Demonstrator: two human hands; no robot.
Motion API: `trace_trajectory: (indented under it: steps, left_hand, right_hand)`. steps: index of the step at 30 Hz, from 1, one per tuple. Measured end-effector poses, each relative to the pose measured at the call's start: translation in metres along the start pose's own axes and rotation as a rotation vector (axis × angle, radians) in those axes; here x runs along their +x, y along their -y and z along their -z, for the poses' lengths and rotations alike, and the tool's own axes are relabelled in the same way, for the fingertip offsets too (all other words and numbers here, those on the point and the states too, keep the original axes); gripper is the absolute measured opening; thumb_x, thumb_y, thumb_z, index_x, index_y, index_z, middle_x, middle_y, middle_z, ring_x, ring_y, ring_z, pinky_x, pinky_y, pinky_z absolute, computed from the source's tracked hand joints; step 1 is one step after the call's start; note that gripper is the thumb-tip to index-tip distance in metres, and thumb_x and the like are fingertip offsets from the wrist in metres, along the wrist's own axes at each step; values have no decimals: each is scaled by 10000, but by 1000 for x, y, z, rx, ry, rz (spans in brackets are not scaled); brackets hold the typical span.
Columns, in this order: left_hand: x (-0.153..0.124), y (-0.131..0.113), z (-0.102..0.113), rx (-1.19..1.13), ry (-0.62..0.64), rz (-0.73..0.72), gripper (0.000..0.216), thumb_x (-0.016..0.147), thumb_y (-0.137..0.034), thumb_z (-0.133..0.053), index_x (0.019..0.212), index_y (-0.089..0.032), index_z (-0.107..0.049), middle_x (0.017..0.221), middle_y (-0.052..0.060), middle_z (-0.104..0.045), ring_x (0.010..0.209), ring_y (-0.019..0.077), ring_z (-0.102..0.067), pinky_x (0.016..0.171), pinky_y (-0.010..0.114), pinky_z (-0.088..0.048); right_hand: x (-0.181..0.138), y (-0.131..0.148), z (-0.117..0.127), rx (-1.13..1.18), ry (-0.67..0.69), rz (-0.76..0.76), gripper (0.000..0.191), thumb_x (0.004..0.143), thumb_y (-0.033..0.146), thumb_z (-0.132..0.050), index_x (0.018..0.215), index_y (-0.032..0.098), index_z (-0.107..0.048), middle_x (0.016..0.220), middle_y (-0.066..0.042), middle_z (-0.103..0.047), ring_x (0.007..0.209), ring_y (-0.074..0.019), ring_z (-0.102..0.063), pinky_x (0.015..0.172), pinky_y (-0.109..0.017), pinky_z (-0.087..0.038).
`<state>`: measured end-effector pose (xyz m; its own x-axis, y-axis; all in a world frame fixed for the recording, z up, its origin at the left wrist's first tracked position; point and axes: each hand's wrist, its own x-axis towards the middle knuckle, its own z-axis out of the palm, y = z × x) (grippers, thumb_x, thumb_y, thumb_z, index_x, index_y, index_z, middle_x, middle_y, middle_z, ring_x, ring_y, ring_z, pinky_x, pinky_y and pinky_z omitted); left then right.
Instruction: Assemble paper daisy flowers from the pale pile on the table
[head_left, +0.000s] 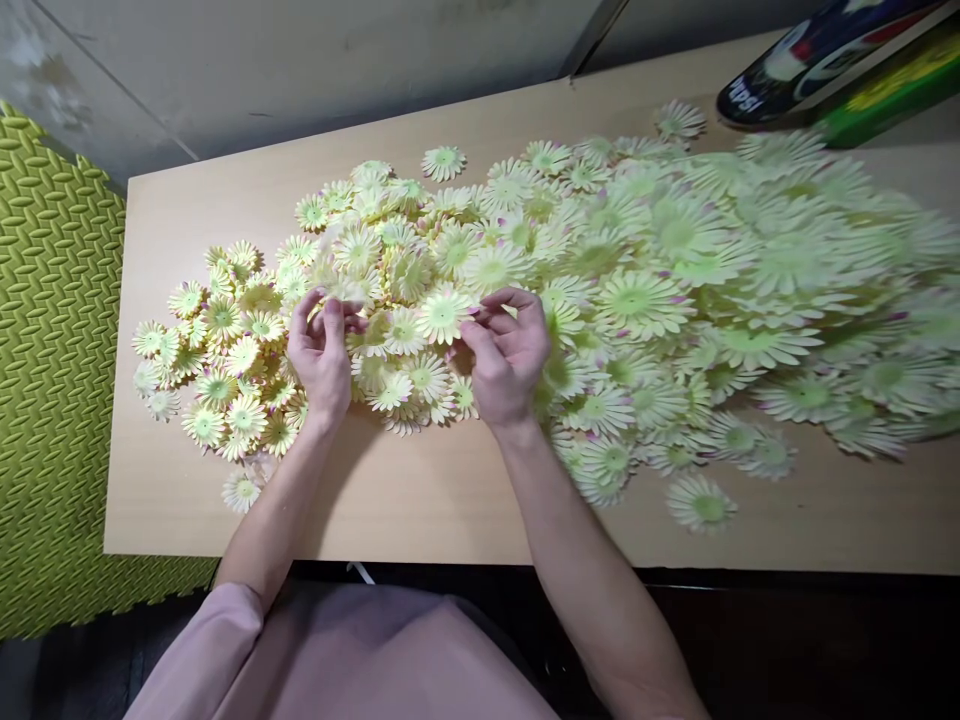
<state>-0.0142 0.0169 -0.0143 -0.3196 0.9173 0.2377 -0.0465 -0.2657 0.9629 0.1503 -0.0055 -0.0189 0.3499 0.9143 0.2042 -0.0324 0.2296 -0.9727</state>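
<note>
A wide heap of pale yellow-green fabric daisy flowers covers much of a light wooden table. My left hand rests on the smaller flowers at the left of the heap, its fingers curled and pinching one small flower. My right hand lies near the middle of the heap, its fingertips pinched on the petals of a larger flower. Both forearms reach in from the table's near edge.
A green patterned foam mat lies on the floor at the left. A dark Pepsi-printed package and a green box sit at the table's far right corner. A grey wall runs behind the table.
</note>
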Motion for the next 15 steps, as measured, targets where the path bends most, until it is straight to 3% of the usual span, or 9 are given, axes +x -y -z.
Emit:
trace_trajectory:
  steps: [3,8,15]
  left_hand:
    - [-4,-2,-2,-22,85,-87,372,892,-423,-640,1237,-314,-557,1013,25,-715,793,115,-667,690,298,-561]
    - [-9,-7,-5,118,295,-202,176,804,-323,-753,946,-220,-738,940,45,-714,848,127,-676,703,271,-570]
    - [-10,-7,-7,187,330,-288,114,775,-282,-779,865,-213,-789,846,45,-717,787,125,-682,725,273,-564]
  right_hand:
    - [-2,1,-2,-2,64,-5,281,812,357,-719,1013,275,-540,816,-2,-622,626,-127,-610,520,-261,-533]
    - [-7,9,-6,13,177,-3,277,809,340,-735,1025,277,-573,825,1,-668,700,-147,-661,592,-278,-587]
    - [-9,12,-4,48,251,-9,273,829,364,-716,1061,293,-591,883,-13,-680,841,-176,-692,695,-298,-621]
